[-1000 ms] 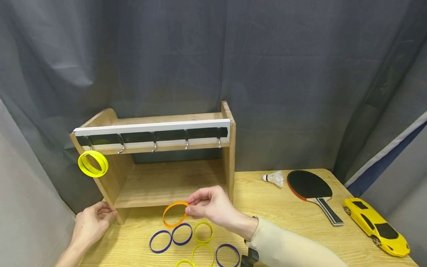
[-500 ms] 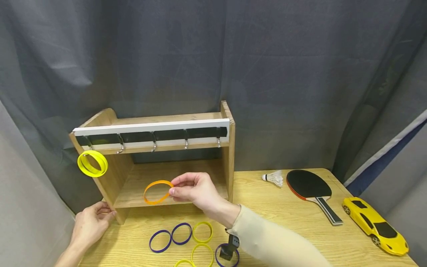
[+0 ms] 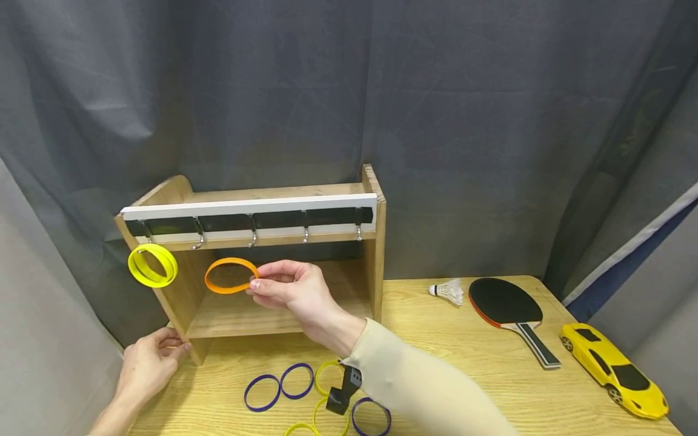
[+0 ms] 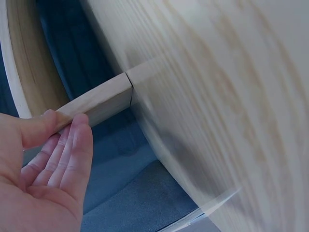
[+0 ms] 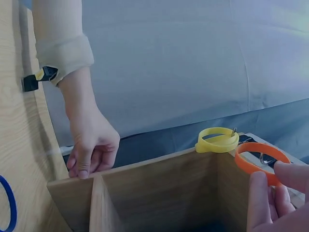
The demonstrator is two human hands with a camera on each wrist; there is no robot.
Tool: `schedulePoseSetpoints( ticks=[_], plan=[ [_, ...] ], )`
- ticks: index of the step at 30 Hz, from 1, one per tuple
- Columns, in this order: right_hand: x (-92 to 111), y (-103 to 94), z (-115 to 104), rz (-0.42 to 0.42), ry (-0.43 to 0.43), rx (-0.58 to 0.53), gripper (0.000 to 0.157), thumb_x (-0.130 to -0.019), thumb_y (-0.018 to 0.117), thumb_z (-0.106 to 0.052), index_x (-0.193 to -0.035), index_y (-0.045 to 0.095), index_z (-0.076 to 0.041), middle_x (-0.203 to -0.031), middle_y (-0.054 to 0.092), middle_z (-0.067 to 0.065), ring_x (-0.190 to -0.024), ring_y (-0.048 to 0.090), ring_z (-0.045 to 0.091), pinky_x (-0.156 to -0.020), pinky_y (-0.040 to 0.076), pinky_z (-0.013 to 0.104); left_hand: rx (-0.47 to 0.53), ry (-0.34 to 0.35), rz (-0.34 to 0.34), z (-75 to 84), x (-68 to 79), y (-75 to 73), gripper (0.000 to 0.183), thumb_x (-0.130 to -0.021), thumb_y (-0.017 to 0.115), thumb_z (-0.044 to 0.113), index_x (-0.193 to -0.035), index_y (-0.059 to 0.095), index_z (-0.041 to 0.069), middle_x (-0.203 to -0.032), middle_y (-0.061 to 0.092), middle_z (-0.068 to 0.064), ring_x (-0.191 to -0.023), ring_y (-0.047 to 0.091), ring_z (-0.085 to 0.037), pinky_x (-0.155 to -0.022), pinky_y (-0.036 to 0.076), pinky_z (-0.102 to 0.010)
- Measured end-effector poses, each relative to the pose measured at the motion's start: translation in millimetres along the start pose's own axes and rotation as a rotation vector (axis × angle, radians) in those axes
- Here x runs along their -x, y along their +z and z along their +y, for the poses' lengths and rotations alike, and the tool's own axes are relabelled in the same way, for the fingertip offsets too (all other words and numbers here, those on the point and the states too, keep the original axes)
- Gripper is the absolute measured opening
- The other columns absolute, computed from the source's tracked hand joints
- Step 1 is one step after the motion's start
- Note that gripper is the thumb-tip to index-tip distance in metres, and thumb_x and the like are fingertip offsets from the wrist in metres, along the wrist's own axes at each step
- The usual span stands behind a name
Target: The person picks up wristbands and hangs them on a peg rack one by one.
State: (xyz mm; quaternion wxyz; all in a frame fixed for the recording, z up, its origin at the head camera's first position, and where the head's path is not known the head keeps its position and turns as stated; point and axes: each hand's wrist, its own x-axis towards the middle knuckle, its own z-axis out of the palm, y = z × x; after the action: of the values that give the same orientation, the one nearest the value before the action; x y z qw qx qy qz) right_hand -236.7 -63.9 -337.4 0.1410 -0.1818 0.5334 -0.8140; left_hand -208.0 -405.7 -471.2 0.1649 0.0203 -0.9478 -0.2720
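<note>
My right hand (image 3: 297,297) pinches an orange silicone wristband (image 3: 220,291) by its right side, in front of the wooden shelf's (image 3: 245,324) opening. The band is below the second hook (image 3: 199,241) from the left. In the right wrist view, the orange wristband (image 5: 247,166) appears close to that hook, but I cannot tell whether they touch. Yellow wristbands (image 3: 146,280) hang together on the leftmost hook. My left hand (image 3: 149,366) grips the lower front edge of the shelf's left side panel; the left wrist view shows thumb and fingers around the wood (image 4: 101,99).
Purple wristbands (image 3: 246,393) and yellow wristbands (image 3: 299,426) lie on the table below, some partly covered by my right arm and its wrist camera (image 3: 342,393). On the right are a shuttlecock (image 3: 449,292), a table tennis paddle (image 3: 504,301) and a yellow toy car (image 3: 613,369).
My right hand has carried the orange wristband up and to the left, from just above the table rings to the shelf opening. The left hand stays on the side panel.
</note>
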Motion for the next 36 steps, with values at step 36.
schedulePoseSetpoints(
  ticks=[36],
  plan=[
    [-35.0,54.3,33.9,0.147,-0.042,-0.251,0.017,-0.097,0.08,0.01,-0.11,0.079,-0.001,-0.095,0.085,0.005,-0.08,0.082,0.01,-0.074,0.068,0.025,-0.029,0.025,0.047,-0.4,-0.5,2.9,0.008,-0.098,0.084,0.015,-0.102,0.08,0.01,-0.095,0.088,-0.007,-0.08,0.085,-0.026,-0.062,0.053,-0.027]
  ],
)
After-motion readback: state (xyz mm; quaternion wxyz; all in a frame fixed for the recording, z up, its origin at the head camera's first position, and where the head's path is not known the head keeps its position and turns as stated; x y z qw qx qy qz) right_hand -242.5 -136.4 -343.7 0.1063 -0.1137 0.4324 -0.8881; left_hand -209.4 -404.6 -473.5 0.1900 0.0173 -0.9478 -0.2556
